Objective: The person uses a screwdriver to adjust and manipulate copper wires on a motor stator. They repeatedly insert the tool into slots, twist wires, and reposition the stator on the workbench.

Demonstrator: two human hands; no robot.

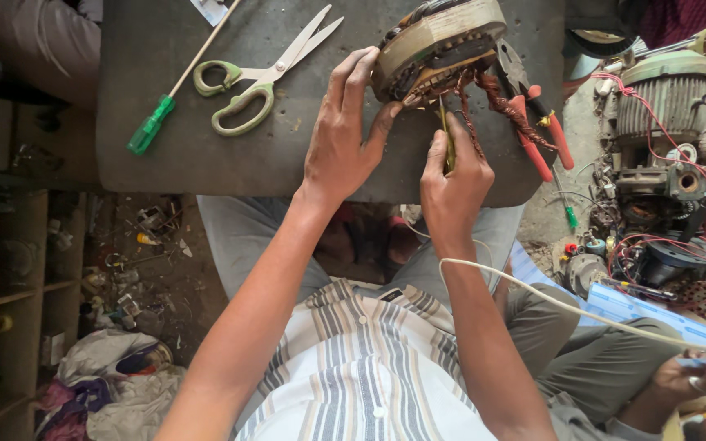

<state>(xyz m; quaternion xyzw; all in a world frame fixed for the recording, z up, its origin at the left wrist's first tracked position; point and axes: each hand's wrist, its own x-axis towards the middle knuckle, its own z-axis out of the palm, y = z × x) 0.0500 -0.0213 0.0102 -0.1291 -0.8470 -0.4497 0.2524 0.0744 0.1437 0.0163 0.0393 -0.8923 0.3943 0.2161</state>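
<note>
The motor stator (pixel 439 49) lies tilted at the dark board's (pixel 189 155) far edge, the left hand (pixel 341 143) spread against its near-left rim while the right hand (pixel 453 175), directly below, grips a thin yellow-green tool (pixel 444 135) pointing up into its copper windings (pixel 484 94).

Dark worktable (pixel 165 155), scissors (pixel 259 77), green-handled screwdriver (pixel 175 86), red-handled pliers (pixel 537 122), motor stator (pixel 439 49) at far edge.

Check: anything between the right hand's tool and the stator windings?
Nothing visible. The right hand holds a thin yellow-green tool with its tip already at the copper windings of the stator. The left hand steadies the stator's side; red-handled pliers lie beside.
</note>
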